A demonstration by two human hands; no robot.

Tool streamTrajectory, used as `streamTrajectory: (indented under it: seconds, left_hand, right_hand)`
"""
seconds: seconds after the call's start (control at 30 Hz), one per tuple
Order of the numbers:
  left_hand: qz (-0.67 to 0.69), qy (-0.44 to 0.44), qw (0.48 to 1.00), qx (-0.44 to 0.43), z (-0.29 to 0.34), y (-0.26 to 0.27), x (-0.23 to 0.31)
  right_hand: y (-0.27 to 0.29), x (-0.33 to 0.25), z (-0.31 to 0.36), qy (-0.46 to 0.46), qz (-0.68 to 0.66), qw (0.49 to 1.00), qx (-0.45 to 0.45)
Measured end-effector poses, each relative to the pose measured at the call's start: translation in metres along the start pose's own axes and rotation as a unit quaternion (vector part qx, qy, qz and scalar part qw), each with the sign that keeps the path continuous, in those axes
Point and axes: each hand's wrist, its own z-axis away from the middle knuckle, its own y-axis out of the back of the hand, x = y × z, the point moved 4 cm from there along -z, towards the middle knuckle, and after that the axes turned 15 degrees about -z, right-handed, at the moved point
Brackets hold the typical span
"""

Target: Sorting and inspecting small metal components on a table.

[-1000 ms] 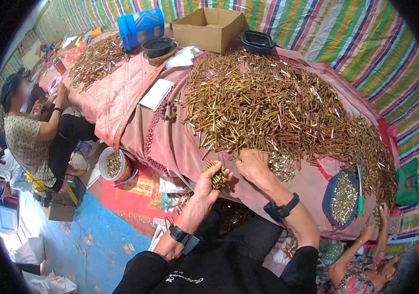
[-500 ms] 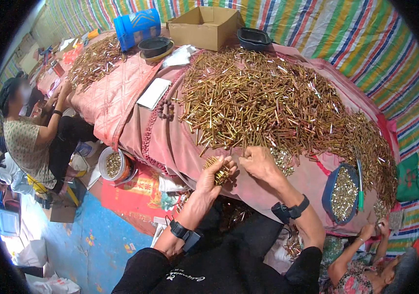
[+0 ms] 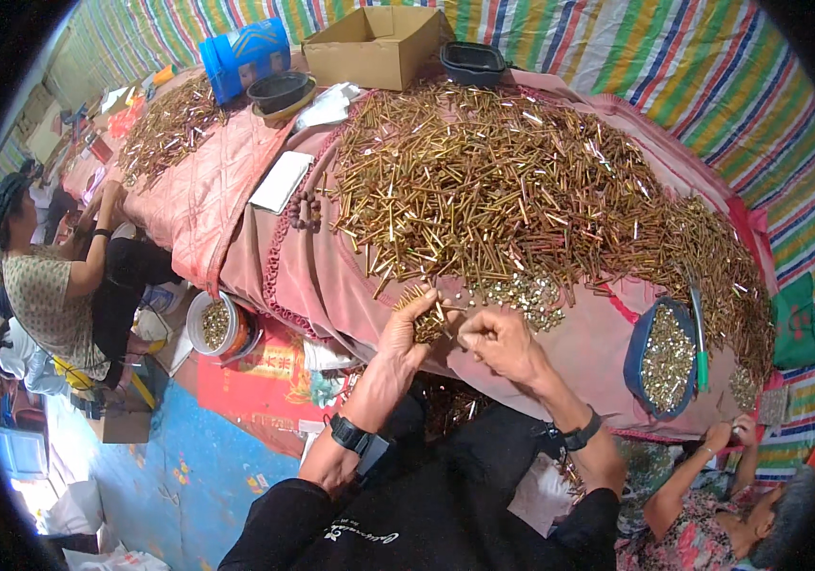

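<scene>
My left hand [image 3: 406, 333] is closed round a bundle of thin brass-coloured metal rods [image 3: 429, 326], their ends sticking out past the thumb. One rod points out toward my right hand [image 3: 503, 346]. The right hand's fingers are curled in a pinch just beside the bundle; what they hold, if anything, is too small to make out. Beyond both hands spreads a wide heap of the same rods [image 3: 503, 190] on a pink cloth [image 3: 331, 276]. Close above my right hand lies a small pile of shiny silver-gold pieces [image 3: 526, 300].
To the right stand a dark blue tub [image 3: 634, 366] of small shiny pieces and a green-handled tool [image 3: 703, 366]. A white bucket [image 3: 196, 324] is at left. Along the back are a cardboard box [image 3: 369, 62] and a blue bucket [image 3: 246, 62]. Other people work at left and lower right.
My right hand has moved down a little, and its fingers have turned toward the left hand. The left hand keeps its grip on the rods. The view has shifted slightly.
</scene>
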Motion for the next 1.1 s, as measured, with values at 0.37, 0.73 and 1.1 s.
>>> streamTrajectory:
  seconds: [0.37, 0.73, 1.1]
  left_hand:
    - [-0.041, -0.005, 0.999, -0.009, -0.001, -0.006, -0.013]
    - [-0.084, -0.013, 0.995, -0.048, 0.011, -0.025, -0.019]
    - [-0.192, -0.134, 0.972, -0.001, 0.001, -0.049, -0.028]
  right_hand:
    - [-0.02, 0.052, -0.008, 0.007, -0.037, 0.999, 0.031]
    - [-0.007, 0.042, -0.003, 0.049, -0.176, 0.982, 0.048]
    - [0.039, 0.06, 0.041, 0.036, -0.102, 0.989, 0.098]
